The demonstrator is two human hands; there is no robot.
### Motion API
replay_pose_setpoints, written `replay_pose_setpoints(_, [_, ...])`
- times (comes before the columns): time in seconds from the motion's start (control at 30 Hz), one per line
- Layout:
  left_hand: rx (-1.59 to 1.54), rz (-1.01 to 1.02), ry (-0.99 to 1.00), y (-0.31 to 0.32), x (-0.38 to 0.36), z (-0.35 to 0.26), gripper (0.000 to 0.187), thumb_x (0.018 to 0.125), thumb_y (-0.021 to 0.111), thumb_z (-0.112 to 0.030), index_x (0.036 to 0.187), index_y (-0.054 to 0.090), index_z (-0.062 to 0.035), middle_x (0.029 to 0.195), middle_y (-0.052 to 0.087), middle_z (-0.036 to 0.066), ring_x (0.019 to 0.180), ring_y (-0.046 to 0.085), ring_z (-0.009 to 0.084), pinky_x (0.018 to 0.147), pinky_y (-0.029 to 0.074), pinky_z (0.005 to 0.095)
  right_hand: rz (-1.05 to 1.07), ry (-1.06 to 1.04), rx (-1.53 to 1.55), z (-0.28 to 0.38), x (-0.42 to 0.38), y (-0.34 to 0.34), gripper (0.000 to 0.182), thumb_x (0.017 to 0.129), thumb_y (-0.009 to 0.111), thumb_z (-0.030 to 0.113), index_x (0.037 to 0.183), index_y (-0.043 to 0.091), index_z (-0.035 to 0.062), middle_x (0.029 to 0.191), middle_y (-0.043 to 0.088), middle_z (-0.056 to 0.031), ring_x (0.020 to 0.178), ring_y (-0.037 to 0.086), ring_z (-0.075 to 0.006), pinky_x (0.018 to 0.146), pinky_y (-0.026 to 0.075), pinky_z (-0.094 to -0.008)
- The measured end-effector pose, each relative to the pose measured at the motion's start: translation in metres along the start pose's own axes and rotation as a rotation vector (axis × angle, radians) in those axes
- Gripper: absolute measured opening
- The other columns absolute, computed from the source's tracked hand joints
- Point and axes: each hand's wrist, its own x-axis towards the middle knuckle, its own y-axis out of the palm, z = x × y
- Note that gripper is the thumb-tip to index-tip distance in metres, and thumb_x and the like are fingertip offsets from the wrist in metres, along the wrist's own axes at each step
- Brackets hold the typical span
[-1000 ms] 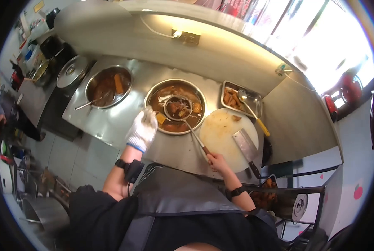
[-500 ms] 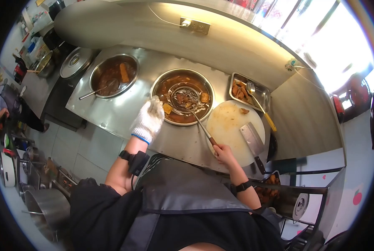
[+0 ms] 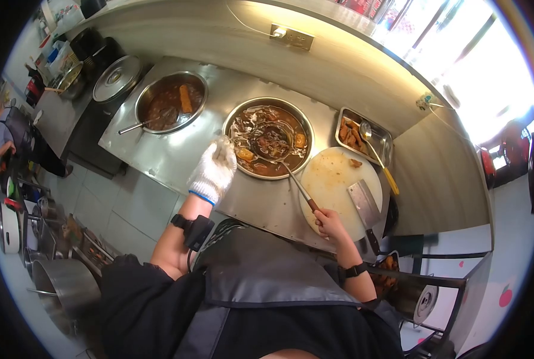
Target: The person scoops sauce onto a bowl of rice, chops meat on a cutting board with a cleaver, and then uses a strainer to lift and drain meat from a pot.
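My right hand (image 3: 329, 224) is wrapped round the wooden handle of a skimmer (image 3: 298, 184). Its round wire basket lies low in the brown broth of a steel pot (image 3: 309, 147), with dark pieces of food in it. Two golden chunks float near the basket. By the pot's lower left rim is my left hand (image 3: 212, 172) in a white knitted glove, raised above the counter. Its fingers are curled together, and whatever they may hold is hidden. A round white cutting board (image 3: 330, 179) with a cleaver (image 3: 363, 202) on it lies right of the pot.
A second pot (image 3: 170, 103) of broth with a ladle stands at left on the steel counter (image 3: 159, 152). Behind the board is a metal tray (image 3: 377, 133) with brown food and a yellow-handled spoon (image 3: 389, 176). A person (image 3: 25, 134) stands far left.
The skimmer's basket has sunk deeper, and the broth around it now shows pale, swirling streaks. My left hand stays by the rim. The view has shifted a little.
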Motion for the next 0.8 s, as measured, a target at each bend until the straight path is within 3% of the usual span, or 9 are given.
replay_pose_setpoints(0.33, [0.016,0.027,-0.002,-0.002,-0.003,0.000,0.027,0.099,0.045,-0.027,0.112,0.060,-0.0077,0.098,0.068,0.002,0.080,0.066,0.0147,0.066,0.056,0.0304,0.078,-0.066,0.017,-0.003,0.006,0.001,0.015,0.097,0.051,0.020,0.096,0.053,0.0051,0.065,0.045,0.0024,0.040,0.033,-0.0035,0.035,0.025,-0.0204])
replay_pose_setpoints(0.8, [0.019,0.010,-0.010,0.004,-0.011,-0.003,0.028,0.099,0.044,-0.027,0.112,0.059,-0.0069,0.098,0.066,0.003,0.081,0.066,0.0158,0.067,0.057,0.0304,-0.029,-0.025,-0.011,0.001,0.002,-0.003,0.017,0.097,0.052,0.022,0.094,0.053,0.0054,0.065,0.046,0.0020,0.040,0.034,-0.0040,0.034,0.025,-0.0206])
